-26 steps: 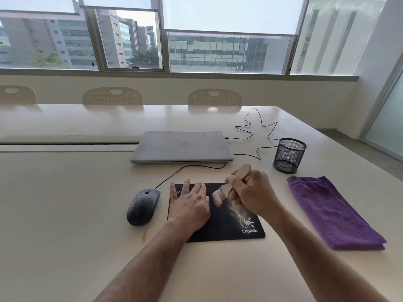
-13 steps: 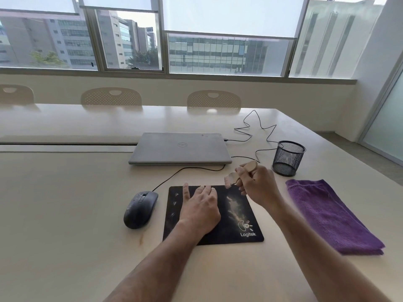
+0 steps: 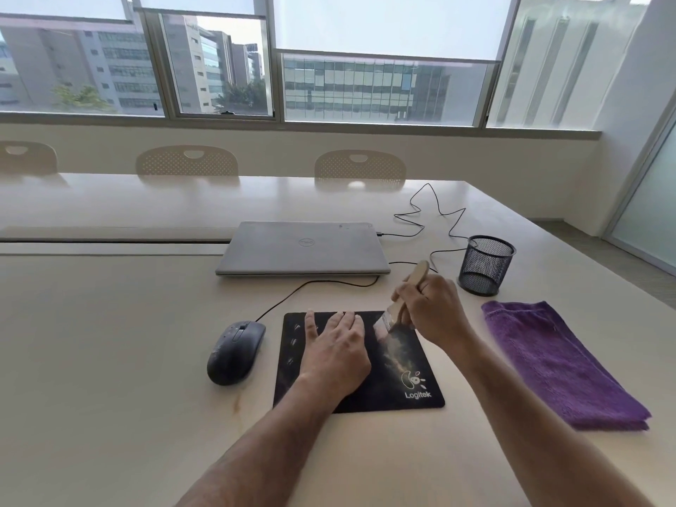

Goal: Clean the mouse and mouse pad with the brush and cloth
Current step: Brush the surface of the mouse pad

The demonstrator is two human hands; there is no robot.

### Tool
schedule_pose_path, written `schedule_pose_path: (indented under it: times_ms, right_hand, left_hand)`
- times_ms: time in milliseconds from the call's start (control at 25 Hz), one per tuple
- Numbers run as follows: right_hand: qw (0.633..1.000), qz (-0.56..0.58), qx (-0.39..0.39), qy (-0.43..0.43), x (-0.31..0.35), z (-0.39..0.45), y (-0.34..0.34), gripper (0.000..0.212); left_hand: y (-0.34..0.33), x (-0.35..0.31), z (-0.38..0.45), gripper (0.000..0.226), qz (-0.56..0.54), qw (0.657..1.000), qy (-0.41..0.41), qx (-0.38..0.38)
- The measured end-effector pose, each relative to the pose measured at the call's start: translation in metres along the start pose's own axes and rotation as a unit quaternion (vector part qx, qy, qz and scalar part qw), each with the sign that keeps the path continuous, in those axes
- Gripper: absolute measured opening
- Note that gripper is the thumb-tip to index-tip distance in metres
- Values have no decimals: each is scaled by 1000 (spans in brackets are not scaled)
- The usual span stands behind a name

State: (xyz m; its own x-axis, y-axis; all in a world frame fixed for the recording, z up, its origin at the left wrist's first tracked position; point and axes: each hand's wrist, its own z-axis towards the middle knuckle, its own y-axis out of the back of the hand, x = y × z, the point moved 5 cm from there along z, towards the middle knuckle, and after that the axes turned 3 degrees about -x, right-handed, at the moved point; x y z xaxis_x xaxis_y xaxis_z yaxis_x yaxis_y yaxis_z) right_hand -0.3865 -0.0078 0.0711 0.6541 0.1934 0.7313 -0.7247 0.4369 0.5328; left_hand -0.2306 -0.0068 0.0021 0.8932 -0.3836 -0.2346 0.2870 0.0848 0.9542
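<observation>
The brush (image 3: 393, 316) has dropped back onto the thin, floppy mouse pad (image 3: 402, 367); the right hand (image 3: 431, 309) grips its light wooden handle, while the left hand (image 3: 333, 349), fingers flat, pins the pad.

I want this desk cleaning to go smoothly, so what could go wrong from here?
1. The brush in the right hand sweeps the mouse pad toward the purple cloth, so dust may land there.
2. The mouse beside the left hand could get nudged.
</observation>
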Motion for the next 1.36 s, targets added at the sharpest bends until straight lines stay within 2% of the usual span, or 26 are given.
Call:
schedule_pose_path:
  times_ms: [40,160,200,320,480,600,640,720,800,920,1000,1160,1280,1360]
  right_hand:
    - [1000,-3,-8,9,2,-1,-1,34]
    - [996,-55,60,38,8,-8,-10,36]
    - [996,-62,59,40,9,-7,-8,37]
    - [998,-29,-9,51,9,-7,4,32]
    - [995,-70,47,57,7,-12,0,34]
    - [997,-34,-49,46,2,-4,12,34]
    - [996,-38,-58,54,3,-5,11,32]
    - [995,-70,-5,76,7,-10,0,31]
    - [992,-92,45,69,6,-12,-7,38]
    - [999,-20,-23,20,-2,-1,7,39]
    - [998,-9,-59,36,2,-5,9,39]
    - [995,-68,54,46,4,-11,-8,31]
    - [1000,17,-7,-3,0,-4,8,36]
    - [998,21,-55,15,5,-9,14,38]
  left_hand:
    - [0,0,0,56,-1,1000,-1,-2]
    - [-1,0,0,56,-2,1000,1,3]
    - [-1,0,0,56,-3,1000,3,5]
    - [-1,0,0,57,-7,1000,2,4]
    - [-1,0,0,55,-11,1000,1,2]
    - [-1,0,-1,54,-11,1000,2,-1]
    - [0,-1,-1,54,-13,1000,2,-1]
    - [0,-1,-1,55,-14,1000,5,-2]
    - [0,-1,-2,55,-11,1000,6,0]
    - [0,0,-2,55,-10,1000,4,4]
    - [0,0,-1,55,-11,1000,5,0]
    - [0,-1,-2,55,-11,1000,8,3]
    - [0,-1,-2,55,-14,1000,6,3]
    - [1,-1,-2,55,-14,1000,7,0]
